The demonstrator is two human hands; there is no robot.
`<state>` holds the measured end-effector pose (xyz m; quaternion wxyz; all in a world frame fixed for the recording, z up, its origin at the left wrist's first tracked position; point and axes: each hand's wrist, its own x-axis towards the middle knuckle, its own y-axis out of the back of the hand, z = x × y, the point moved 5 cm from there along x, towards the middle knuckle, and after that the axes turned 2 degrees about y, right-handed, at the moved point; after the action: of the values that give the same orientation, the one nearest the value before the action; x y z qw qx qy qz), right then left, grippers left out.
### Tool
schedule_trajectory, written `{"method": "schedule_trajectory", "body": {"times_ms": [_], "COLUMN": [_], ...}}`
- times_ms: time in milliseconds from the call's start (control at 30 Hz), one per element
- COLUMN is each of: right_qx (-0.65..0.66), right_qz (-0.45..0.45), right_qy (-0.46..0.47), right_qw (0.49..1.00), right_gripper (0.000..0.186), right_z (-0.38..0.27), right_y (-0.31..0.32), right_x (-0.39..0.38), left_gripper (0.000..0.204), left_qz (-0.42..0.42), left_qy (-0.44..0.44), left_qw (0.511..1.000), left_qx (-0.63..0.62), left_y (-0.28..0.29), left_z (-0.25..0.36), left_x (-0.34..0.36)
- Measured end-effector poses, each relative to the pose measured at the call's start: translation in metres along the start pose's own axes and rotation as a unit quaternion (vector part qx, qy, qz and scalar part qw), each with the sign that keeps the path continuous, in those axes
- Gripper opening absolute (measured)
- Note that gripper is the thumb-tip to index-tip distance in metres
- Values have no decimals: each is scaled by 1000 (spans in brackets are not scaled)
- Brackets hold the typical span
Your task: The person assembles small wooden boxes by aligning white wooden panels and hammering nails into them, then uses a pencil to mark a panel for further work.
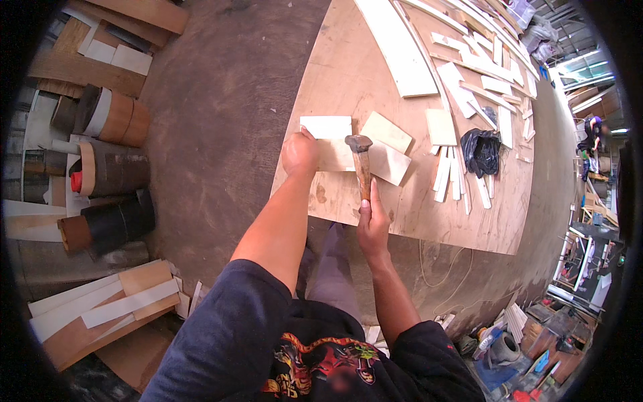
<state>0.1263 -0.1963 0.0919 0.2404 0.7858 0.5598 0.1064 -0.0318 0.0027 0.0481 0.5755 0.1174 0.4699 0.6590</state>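
My right hand (374, 226) is wrapped round the wooden handle of a hammer (362, 173), whose dark metal head points away from me. The hammer head hangs over the right end of a pale wooden block (336, 155). At that block's left end, my left hand (300, 153) is closed on it, the fingertips partly hidden. Just beyond lies a white-faced wood piece (325, 125). To the right, two more pale wood pieces, a far one (387, 131) and a nearer one (390, 163), lie at a slant. All rest on a plywood tabletop (335, 87).
Farther right on the plywood are several wood strips (445, 175), a square wood piece (440, 127) and a black plastic bag (481, 153). A long white board (395, 53) lies at the back. Rolls of sheet material (114, 171) and stacked boards (120, 305) line the left side.
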Motion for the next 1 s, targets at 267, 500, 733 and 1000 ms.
{"method": "schedule_trajectory", "body": {"times_ms": [267,500,733,1000], "right_qx": [-34,-72,-89,-116], "right_qz": [68,15,-1,30], "right_qy": [74,31,8,52], "right_qw": [994,997,996,991], "right_gripper": [52,52,52,53], "right_z": [-26,-29,-29,-9], "right_y": [8,7,6,5], "right_x": [-1,2,8,9], "left_gripper": [53,54,54,54], "left_qz": [-5,-2,-5,-14], "left_qy": [14,13,18,12], "left_qw": [1000,1000,1000,1000], "left_qx": [1,-9,-10,-5], "left_y": [2,4,4,-2], "left_z": [0,-1,0,9], "left_x": [-2,-3,-3,-6]}}
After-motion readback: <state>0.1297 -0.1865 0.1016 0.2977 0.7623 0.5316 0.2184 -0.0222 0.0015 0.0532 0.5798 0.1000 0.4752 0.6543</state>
